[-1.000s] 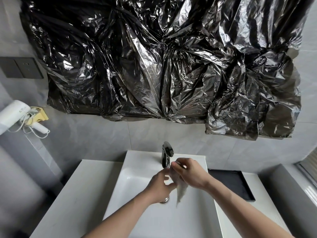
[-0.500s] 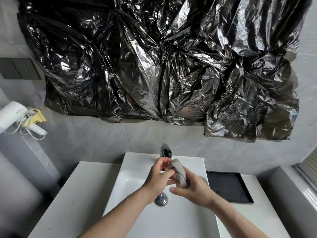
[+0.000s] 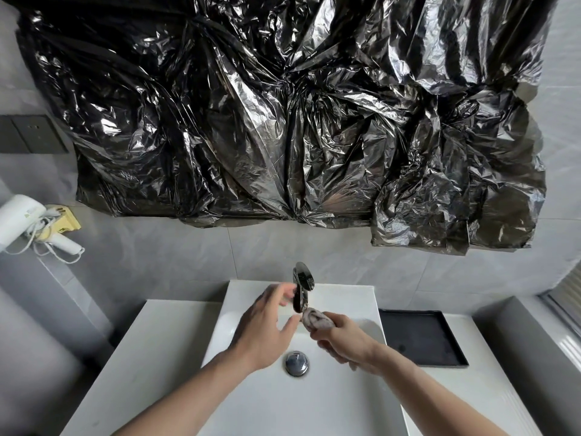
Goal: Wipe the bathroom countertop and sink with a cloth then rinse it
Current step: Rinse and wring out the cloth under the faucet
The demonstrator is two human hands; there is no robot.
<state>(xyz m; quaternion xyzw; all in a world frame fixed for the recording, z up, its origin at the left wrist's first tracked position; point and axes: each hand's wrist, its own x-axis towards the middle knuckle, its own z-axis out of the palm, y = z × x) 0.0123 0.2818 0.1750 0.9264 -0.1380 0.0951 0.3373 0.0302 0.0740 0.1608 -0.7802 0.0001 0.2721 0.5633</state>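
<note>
My right hand (image 3: 342, 339) grips a balled-up grey cloth (image 3: 316, 318) over the white sink basin (image 3: 267, 401), just below the spout of the chrome faucet (image 3: 302, 286). The cloth's far end sticks out of my fist; the rest is hidden in my palm. My left hand (image 3: 267, 330) hovers open over the basin to the left of the faucet, fingers spread and near the faucet body, holding nothing. The round chrome drain (image 3: 296, 362) lies between my two wrists. The white countertop (image 3: 138, 357) runs on both sides of the basin.
A black tray (image 3: 421, 336) sits on the counter right of the basin. Crumpled black plastic sheeting (image 3: 283, 121) covers the wall above. A white hair dryer (image 3: 22, 221) hangs at the left wall, with a dark switch plate (image 3: 31, 133) above it.
My left hand has let go of the cloth and opened toward the faucet. The cloth, held by both hands before, is now balled in my right hand alone.
</note>
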